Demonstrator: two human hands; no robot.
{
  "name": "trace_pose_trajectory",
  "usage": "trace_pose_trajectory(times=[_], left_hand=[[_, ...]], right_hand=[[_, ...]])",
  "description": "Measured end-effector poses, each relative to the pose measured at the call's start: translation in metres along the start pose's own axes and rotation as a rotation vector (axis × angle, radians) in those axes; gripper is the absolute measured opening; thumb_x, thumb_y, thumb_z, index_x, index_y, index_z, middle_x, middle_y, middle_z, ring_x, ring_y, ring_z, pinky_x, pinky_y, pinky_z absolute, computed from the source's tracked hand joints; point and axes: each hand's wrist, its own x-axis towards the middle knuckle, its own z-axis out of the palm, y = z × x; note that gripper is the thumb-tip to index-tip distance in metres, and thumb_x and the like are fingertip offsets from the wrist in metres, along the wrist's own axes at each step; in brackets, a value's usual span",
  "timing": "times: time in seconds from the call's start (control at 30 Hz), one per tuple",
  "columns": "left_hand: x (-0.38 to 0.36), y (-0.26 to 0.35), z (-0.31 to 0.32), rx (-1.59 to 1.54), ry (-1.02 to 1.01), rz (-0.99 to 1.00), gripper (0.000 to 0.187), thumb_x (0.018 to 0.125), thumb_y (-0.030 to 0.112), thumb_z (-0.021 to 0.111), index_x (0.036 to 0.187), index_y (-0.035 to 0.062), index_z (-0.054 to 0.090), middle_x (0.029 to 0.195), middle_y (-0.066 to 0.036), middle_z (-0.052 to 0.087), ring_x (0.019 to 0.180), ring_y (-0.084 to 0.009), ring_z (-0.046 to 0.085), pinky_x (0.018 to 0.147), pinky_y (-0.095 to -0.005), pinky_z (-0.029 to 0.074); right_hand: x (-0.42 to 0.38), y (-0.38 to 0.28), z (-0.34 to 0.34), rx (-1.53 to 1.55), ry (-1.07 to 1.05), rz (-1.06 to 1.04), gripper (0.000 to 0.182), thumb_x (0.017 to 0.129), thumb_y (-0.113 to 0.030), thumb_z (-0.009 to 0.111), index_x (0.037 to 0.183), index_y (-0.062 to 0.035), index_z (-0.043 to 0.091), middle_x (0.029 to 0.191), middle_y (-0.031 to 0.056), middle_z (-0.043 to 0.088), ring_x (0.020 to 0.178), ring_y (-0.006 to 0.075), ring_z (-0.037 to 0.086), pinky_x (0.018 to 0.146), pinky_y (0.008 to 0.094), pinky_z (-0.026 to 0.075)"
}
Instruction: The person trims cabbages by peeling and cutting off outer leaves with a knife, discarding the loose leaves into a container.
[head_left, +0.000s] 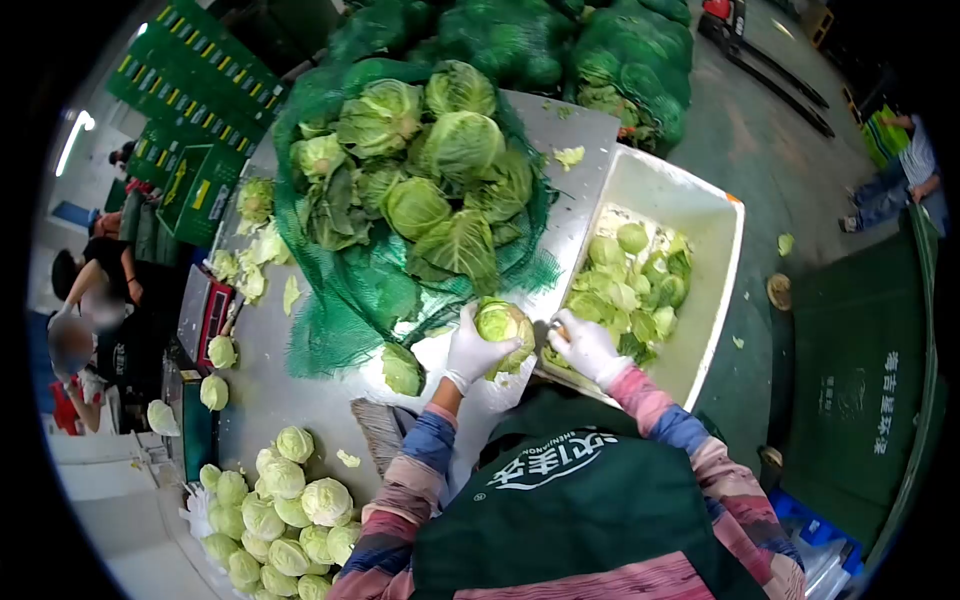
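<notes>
My left hand [474,352], in a white glove, is closed on the side of a green cabbage [502,326] held over the metal table [330,400]. To its right, my right hand [588,346], also gloved, is by the near corner of the white foam box [727,260]. Its fingers are curled together, and what they hold, if anything, is too small to make out. Loose green leaves [620,290] lie inside the box. Another cabbage [402,369] rests on the table left of my left hand. Beyond my hands, an open green net bag [300,200] holds several leafy cabbages [415,208].
Several pale trimmed cabbages [285,515] are piled at the table's near left. A scale [205,310] stands at the left edge, with people beyond it. Full net bags [630,70] stand behind the table. A large green bin [850,390] is at the right.
</notes>
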Motion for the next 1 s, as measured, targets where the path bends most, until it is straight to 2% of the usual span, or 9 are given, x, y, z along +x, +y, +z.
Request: trace_pose_trajectory(times=[0.27, 0.47, 0.57, 0.63, 0.67, 0.7, 0.73, 0.87, 1.0], left_hand=[[-0.015, 0.009, 0.016, 0.293, 0.121, 0.079, 0.089, 0.062, 0.029, 0.084, 0.128, -0.0103, 0.038, 0.113, -0.024, 0.057, 0.106, -0.0327, 0.058, 0.092, -0.0369, 0.046], [-0.012, -0.005, 0.017, 0.142, 0.065, 0.002, 0.092, 0.059, 0.035, 0.083, 0.128, -0.0075, 0.038, 0.115, -0.025, 0.053, 0.109, -0.0402, 0.051, 0.095, -0.0435, 0.042], [-0.011, 0.002, 0.017, 0.051, 0.029, -0.03, 0.092, 0.059, 0.035, 0.082, 0.128, -0.0063, 0.038, 0.117, -0.025, 0.053, 0.109, -0.0397, 0.052, 0.096, -0.043, 0.042], [-0.024, 0.002, 0.024, 0.11, 0.052, -0.024, 0.096, 0.059, 0.035, 0.083, 0.133, -0.0052, 0.035, 0.122, -0.027, 0.049, 0.114, -0.0407, 0.048, 0.1, -0.0435, 0.039], [-0.033, -0.01, 0.029, 0.225, 0.113, 0.104, 0.1, 0.058, 0.034, 0.083, 0.136, -0.0045, 0.032, 0.124, -0.027, 0.046, 0.117, -0.0418, 0.045, 0.102, -0.0441, 0.037], [-0.038, -0.018, 0.026, 0.344, 0.172, 0.232, 0.105, 0.058, 0.034, 0.083, 0.139, -0.0038, 0.029, 0.126, -0.028, 0.042, 0.119, -0.0428, 0.041, 0.104, -0.0447, 0.034], [-0.046, -0.021, 0.019, 0.263, 0.111, 0.121, 0.113, 0.056, 0.033, 0.085, 0.143, -0.0038, 0.022, 0.131, -0.028, 0.036, 0.126, -0.0431, 0.034, 0.107, -0.045, 0.03], [-0.073, -0.025, -0.006, 0.11, 0.097, -0.118, 0.115, 0.057, 0.03, 0.086, 0.144, -0.0037, 0.02, 0.129, -0.023, 0.039, 0.127, -0.0351, 0.036, 0.107, -0.0411, 0.032], [-0.068, -0.046, -0.009, -0.341, -0.028, -0.055, 0.111, 0.058, 0.028, 0.086, 0.143, -0.0039, 0.022, 0.128, -0.022, 0.041, 0.121, -0.0315, 0.043, 0.105, -0.0393, 0.036]], right_hand=[[-0.026, 0.011, 0.034, -0.154, -0.011, -0.186, 0.023, 0.09, -0.029, 0.052, 0.096, -0.0082, 0.046, 0.075, 0.0143, 0.063, 0.061, 0.0341, 0.063, 0.052, 0.0445, 0.05], [-0.012, 0.02, 0.049, -0.175, -0.031, -0.225, 0.023, 0.091, -0.029, 0.049, 0.094, -0.0066, 0.044, 0.073, 0.0153, 0.062, 0.059, 0.0349, 0.062, 0.052, 0.0469, 0.049], [0.01, 0.02, 0.057, -0.236, -0.1, -0.109, 0.02, 0.091, -0.023, 0.047, 0.101, -0.0056, 0.047, 0.078, 0.0178, 0.065, 0.068, 0.036, 0.065, 0.059, 0.0476, 0.051], [0.033, 0.024, 0.063, -0.307, -0.238, 0.135, 0.022, 0.089, -0.016, 0.045, 0.105, -0.0043, 0.056, 0.087, 0.0216, 0.066, 0.079, 0.037, 0.066, 0.068, 0.0469, 0.052], [0.043, 0.029, 0.065, -0.264, -0.299, 0.142, 0.031, 0.093, -0.023, 0.037, 0.109, -0.0006, 0.052, 0.087, 0.0255, 0.065, 0.083, 0.0401, 0.064, 0.072, 0.0499, 0.05], [0.048, 0.021, 0.057, -0.106, -0.25, 0.248, 0.033, 0.094, -0.027, 0.041, 0.105, 0.0006, 0.055, 0.087, 0.025, 0.065, 0.083, 0.0409, 0.064, 0.074, 0.0493, 0.05], [0.044, 0.021, 0.051, -0.04, -0.193, 0.183, 0.035, 0.094, -0.029, 0.044, 0.105, 0.0009, 0.055, 0.087, 0.025, 0.065, 0.083, 0.0412, 0.063, 0.074, 0.0484, 0.05], [0.022, 0.018, 0.048, 0.153, -0.059, 0.074, 0.041, 0.092, -0.033, 0.05, 0.118, -0.0017, 0.055, 0.09, 0.024, 0.065, 0.084, 0.0407, 0.063, 0.076, 0.0459, 0.049], [0.002, -0.001, 0.06, 0.423, -0.147, -0.009, 0.042, 0.091, -0.029, 0.05, 0.126, -0.0067, 0.053, 0.089, 0.0239, 0.065, 0.082, 0.0403, 0.063, 0.078, 0.0431, 0.05]])
